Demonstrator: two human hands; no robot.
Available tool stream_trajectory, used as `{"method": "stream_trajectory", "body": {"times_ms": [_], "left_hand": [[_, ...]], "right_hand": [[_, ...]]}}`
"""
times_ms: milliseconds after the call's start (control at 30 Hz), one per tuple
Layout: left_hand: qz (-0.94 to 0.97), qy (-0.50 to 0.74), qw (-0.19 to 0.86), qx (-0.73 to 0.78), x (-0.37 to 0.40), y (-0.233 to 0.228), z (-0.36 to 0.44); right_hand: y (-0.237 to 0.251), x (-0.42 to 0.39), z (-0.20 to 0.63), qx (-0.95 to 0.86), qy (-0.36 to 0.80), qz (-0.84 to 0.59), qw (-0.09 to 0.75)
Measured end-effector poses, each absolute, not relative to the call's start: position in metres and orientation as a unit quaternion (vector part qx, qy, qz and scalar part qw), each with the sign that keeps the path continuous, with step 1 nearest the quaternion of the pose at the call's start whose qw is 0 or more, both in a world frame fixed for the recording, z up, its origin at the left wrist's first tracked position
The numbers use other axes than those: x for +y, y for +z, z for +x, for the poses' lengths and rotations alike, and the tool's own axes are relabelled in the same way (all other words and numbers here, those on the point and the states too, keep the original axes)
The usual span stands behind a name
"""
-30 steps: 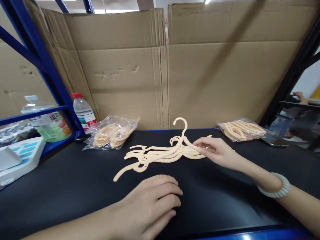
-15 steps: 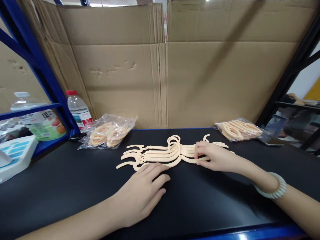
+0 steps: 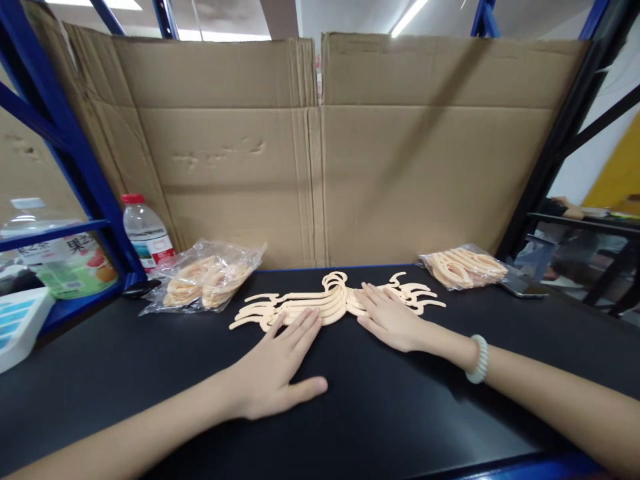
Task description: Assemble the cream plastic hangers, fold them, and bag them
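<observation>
Hangers (image 3: 330, 305): cream plastic, stacked flat at frame centre on the black table (image 3: 150, 373). Left hand (image 3: 277, 363) lies palm down, fingers spread, tips on the stack's near left edge. Right hand (image 3: 387, 319) lies flat and open on the stack's right half, gripping nothing. Both hands appear placed to press the pile level and aligned. Bagged hangers (image 3: 205, 280) lie at left, another bag (image 3: 463, 268) at right. Bottle (image 3: 145, 230) stands far left.

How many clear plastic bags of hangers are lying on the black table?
2. One bag lies at the back left, near the water bottle. The other bag lies at the back right, beside the loose hangers. None looks hidden.
</observation>
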State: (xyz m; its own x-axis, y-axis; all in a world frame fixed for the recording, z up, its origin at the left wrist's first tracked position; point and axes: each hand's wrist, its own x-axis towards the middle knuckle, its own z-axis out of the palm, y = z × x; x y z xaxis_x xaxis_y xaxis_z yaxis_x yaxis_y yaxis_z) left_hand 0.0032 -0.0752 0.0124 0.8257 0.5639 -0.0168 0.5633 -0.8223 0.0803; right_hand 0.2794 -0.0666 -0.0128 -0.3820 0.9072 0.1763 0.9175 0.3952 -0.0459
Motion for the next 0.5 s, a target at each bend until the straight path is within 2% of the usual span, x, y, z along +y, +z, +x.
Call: {"method": "stream_trajectory", "body": {"times_ms": [100,200,300,400,500], "left_hand": [[0.949,-0.009,0.036,0.312,-0.059,0.015,0.007],[0.946,0.009,0.017,0.322,-0.054,0.012,0.007],[0.939,0.071,-0.024,0.336,-0.057,0.008,0.005],[0.935,0.124,-0.053,0.329,-0.061,0.007,0.003],[0.938,0.143,-0.050,0.313,-0.063,0.008,0.003]], "right_hand": [[-0.015,-0.041,0.281,-0.826,-0.026,-0.553,0.103],[-0.020,-0.025,0.284,-0.811,-0.020,-0.560,0.166],[-0.017,-0.030,0.284,-0.791,-0.046,-0.517,0.323],[0.004,-0.060,0.273,-0.769,-0.071,-0.397,0.495],[0.035,-0.105,0.256,-0.749,-0.069,-0.269,0.601]]}}
